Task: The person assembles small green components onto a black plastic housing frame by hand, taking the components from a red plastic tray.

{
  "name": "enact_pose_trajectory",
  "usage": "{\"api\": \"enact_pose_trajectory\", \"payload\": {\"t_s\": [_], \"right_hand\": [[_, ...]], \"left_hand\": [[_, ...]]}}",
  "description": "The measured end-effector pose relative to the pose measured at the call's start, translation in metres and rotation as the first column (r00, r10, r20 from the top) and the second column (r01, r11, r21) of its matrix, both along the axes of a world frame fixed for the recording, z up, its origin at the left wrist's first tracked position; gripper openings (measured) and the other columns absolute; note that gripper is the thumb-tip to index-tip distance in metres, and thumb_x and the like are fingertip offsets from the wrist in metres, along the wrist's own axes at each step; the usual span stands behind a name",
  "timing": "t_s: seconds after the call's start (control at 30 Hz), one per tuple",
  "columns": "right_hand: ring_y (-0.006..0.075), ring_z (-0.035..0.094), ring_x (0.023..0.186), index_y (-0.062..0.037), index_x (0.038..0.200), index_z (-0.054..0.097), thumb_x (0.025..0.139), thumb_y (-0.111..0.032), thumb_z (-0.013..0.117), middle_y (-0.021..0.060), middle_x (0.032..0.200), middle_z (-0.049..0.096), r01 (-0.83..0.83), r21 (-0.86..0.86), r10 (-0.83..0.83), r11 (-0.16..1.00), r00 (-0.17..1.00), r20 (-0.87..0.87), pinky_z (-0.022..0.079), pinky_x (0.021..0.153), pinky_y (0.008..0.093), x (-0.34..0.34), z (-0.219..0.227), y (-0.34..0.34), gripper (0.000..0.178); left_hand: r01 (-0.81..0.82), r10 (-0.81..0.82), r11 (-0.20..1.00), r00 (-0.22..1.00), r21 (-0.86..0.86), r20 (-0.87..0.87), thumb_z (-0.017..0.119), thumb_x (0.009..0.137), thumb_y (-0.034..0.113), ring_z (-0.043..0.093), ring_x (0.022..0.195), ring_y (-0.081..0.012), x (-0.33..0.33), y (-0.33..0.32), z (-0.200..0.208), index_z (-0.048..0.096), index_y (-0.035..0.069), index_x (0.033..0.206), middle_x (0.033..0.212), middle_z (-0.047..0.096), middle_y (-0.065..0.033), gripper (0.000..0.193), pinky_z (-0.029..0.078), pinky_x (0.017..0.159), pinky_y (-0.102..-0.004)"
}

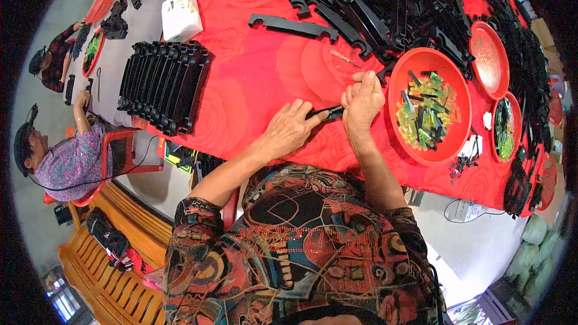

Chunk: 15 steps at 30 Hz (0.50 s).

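On the grey table at my far left, a red tray (101, 43) holds a heap of green pieces, and a person in a patterned purple top (78, 165) sits beside that table on a red chair. Nearer me, a white soft packet (181, 17) stands on the edge of my red cloth (241, 78), which has a rose pattern. Just below it, long black bars (165, 87) lie side by side in a ribbed, glossy block.

My left hand (291, 125) comes in from the lower left, palm down, its fingers slanting to the right; index finger and thumb are closed on a dark black piece (335, 113), which lies low over the cloth between my two hands. My right hand (363, 102) stands upright at the other end of that piece, fingers curled in, thumb and index drawn together at the top; whether they grip anything I cannot tell. Above my hands are a small slim tool (344, 58) and a loose pile of long, notched black parts (373, 15).

Just right of my right hand, a round red bowl (421, 60) holds smooth little strips (428, 108), translucent yellow and green mixed with black. Past it, a red dish (490, 63) shows pale specks inside, and a smaller red dish (497, 145) below holds green and black pieces.
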State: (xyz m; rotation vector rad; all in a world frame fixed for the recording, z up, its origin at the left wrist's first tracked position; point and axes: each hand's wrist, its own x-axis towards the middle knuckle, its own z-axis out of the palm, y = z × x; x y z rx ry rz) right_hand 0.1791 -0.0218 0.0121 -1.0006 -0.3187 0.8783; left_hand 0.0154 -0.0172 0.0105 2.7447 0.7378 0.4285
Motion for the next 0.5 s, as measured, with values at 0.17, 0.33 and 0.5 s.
{"api": "enact_pose_trajectory", "payload": {"t_s": [0.17,0.33,0.5], "right_hand": [[0.0043,0.024,0.034,-0.0025,0.078,0.047,0.098,-0.029,0.039,-0.0054,0.046,0.026,-0.003,-0.014,0.002,1.000,1.000,-0.004,0.022,0.031,0.0228,0.0005,-0.0022,0.0004,0.034],[0.0041,0.024,0.034,-0.0036,0.076,0.046,0.097,-0.029,0.039,-0.0057,0.046,0.026,-0.012,0.017,0.012,1.000,1.000,0.007,0.022,0.032,0.0228,-0.0001,-0.0042,-0.0013,0.034],[0.0039,0.020,0.034,-0.0031,0.080,0.046,0.097,-0.028,0.041,-0.0061,0.047,0.023,-0.016,0.049,0.014,0.999,0.999,0.032,0.018,0.033,0.0220,-0.0013,-0.0033,-0.0011,0.030]], "left_hand": [[0.029,-0.029,0.996,1.000,-0.089,0.000,0.056,0.076,0.007,0.048,0.080,-0.0261,0.0017,0.0061,0.0015,0.061,0.009,0.111,0.083,0.046,-0.0105,0.035,0.044,0.065,-0.0362],[0.047,-0.043,0.990,0.999,-0.135,0.029,0.056,0.075,0.007,0.048,0.077,-0.0275,0.0021,0.0088,-0.0040,0.062,0.008,0.108,0.082,0.045,-0.0117,0.033,0.043,0.065,-0.0378],[0.054,-0.051,0.996,0.997,-0.064,0.054,0.058,0.074,0.007,0.049,0.074,-0.0284,0.0021,0.0086,-0.0014,0.063,0.007,0.103,0.079,0.045,-0.0122,0.030,0.044,0.065,-0.0382]]}}
